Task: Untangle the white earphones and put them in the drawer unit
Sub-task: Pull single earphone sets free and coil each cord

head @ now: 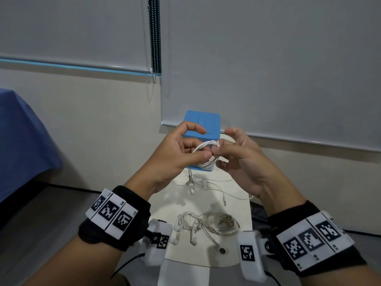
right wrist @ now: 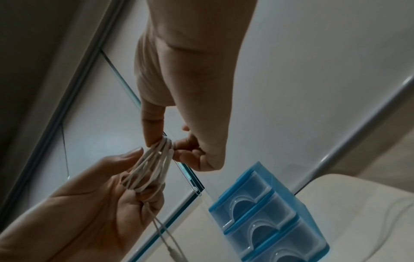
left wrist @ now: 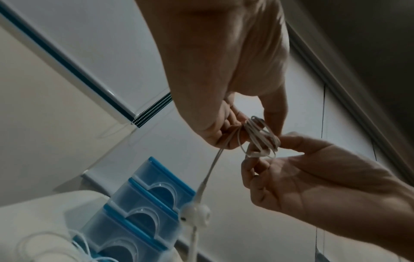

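Holding a coiled bundle of white earphones [head: 206, 154] above the tabletop [head: 231, 205]: left hand [head: 175, 153] grip pinches the coil, right hand [head: 239, 159] grip pinches its far loops. Two earbuds [left wrist: 197, 215] dangle below. Blue drawer unit [head: 203, 125] stands behind, drawers closed. Tangled earphones [head: 206, 226] lie near; loose earphones [head: 206, 186] between.

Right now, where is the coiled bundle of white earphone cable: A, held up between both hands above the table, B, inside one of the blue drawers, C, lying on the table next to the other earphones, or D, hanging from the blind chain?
A: the coiled bundle is pinched between the left hand and the right hand, in front of the blue drawer unit, its earbuds dangling below.
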Demonstrator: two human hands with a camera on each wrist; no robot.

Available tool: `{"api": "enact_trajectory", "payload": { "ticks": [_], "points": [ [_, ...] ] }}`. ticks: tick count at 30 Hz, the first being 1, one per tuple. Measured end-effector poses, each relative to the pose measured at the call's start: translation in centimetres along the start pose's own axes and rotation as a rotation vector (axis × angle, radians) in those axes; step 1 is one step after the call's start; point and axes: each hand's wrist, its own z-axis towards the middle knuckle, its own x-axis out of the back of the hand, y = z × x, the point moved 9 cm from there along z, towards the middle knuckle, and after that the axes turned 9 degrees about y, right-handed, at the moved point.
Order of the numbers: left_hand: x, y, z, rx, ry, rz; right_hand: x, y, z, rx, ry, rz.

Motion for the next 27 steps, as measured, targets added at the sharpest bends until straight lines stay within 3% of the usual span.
{"api": "enact_trajectory", "payload": {
  "ticks": [5, 18, 22, 27],
  "points": [
    [-0.8, -0.6, 0.0, 0.025, -0.035, 0.145, 0.4, -0.3, 0.0, 0.031, 0.044, -0.148],
    [-0.6, -1.2, 0.3, 0.031, -0.025, 0.176, 1.2, -0.7, 0.6, 0.198, 0.164, -0.431],
    [-0.4, -1.6, 0.4, 0.074, -0.013, 0.096, 0.4, -1.5, 0.4, 0.371, 0.132, -0.689],
    [-0.2, -1.9, 0.5, 0.062, 0.032, 0.168, -1.5, -1.7, -0.9, 0.512, 0.027, -0.941]
  ]
}}
